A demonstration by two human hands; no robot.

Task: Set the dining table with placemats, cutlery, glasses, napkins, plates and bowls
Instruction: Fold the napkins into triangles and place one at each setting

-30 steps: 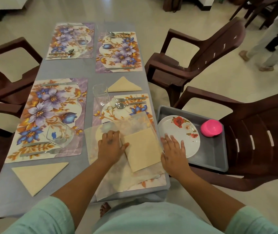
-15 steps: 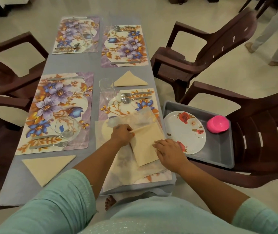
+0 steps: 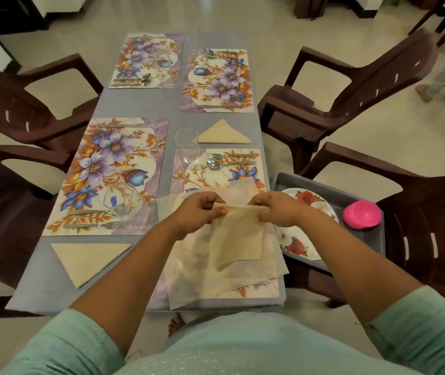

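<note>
1. Napkin [image 3: 236, 236] up off table [image 3: 135, 104], hanging over near mat [image 3: 216, 182].
2. Top edge pinched by left hand [image 3: 198, 212] and right hand [image 3: 276, 209], fingers curled tight.
3. Rest hanging below both hands.

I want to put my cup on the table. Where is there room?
Bare grey tablecloth lies between the far floral placemats and the near left floral placemat. Another strip lies around the near folded beige napkin. It is crowded near both hands, with loose napkins.
</note>
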